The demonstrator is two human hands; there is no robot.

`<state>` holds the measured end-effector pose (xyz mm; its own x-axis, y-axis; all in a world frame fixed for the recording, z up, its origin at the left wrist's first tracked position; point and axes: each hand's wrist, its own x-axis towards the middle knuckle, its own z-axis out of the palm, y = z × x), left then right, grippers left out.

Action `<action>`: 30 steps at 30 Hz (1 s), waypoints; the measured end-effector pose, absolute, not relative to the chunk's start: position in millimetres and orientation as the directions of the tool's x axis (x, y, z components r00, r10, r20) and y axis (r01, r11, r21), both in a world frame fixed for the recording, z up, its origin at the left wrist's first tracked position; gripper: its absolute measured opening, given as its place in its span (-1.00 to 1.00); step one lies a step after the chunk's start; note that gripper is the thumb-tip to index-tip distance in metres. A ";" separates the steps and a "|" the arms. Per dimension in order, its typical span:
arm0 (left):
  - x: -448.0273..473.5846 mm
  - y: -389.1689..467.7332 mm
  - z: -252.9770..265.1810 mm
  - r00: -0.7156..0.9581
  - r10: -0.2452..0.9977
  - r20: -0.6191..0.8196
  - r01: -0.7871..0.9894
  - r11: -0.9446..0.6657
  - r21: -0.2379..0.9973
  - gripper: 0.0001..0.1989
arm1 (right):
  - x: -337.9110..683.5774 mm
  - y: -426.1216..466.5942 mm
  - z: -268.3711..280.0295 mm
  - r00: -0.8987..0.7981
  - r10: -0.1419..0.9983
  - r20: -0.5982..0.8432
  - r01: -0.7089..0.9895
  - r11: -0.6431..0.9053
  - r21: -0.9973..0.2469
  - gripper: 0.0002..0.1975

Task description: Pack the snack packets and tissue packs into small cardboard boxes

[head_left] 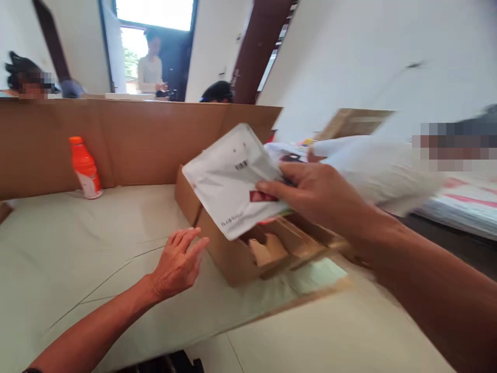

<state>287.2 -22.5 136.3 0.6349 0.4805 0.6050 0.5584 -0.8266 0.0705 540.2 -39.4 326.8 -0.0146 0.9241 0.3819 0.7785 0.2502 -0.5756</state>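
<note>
My right hand [316, 191] grips a flat white pouch [229, 181] by its right edge, thumb on top. A barcode and a small red patch show on the pouch, which is tilted. Below it stands an open cardboard box [229, 254] with compartments along its near side; the pouch covers part of it. What the compartments hold is mostly hidden. My left hand [178, 261] is just left of the box, above the table, with nothing in it and its fingers apart.
An orange-capped bottle [86, 168] stands at the left before a tall cardboard panel [147, 140]. A pale cloth covers the table [97, 248]. At the right, another person's white sleeve [368, 166] reaches in close to my right arm. Other people are behind the panel.
</note>
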 end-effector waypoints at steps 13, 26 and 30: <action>56.1 -12.5 56.1 0.215 0.901 0.376 0.940 -0.295 0.169 -0.69 | 289.1 81.5 274.8 -0.546 0.837 -0.023 0.834 0.542 -0.103 -0.85; 49.0 7.9 33.8 0.280 0.807 0.520 0.942 -0.336 0.013 -0.45 | 443.7 129.4 310.4 -0.131 0.962 0.238 0.985 0.154 -0.082 -0.65; 44.0 11.1 32.1 0.319 0.767 0.557 0.935 -0.351 -0.052 -0.43 | 503.3 125.4 293.1 -0.047 0.997 0.069 0.996 0.052 -0.076 -0.78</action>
